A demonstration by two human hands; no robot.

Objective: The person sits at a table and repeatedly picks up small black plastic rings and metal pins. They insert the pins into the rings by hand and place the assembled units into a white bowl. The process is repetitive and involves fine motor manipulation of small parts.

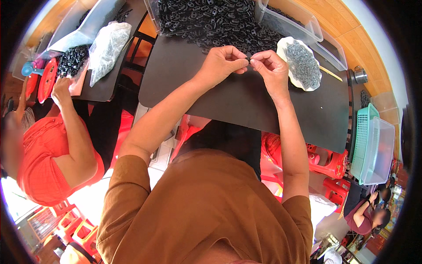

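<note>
head view: the left hand (pixel 224 64) and right hand (pixel 271 70) pinch a small black piece (pixel 249 58) between them, above the dark table (pixel 176 66); a slack grip could drop it toward the black heap (pixel 211 20), and the right hand, close by, might nudge the white dish (pixel 284 45)

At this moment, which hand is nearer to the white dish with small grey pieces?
Right: the right hand is just left of the white dish. The left hand is farther off, on the right hand's left side.
</note>
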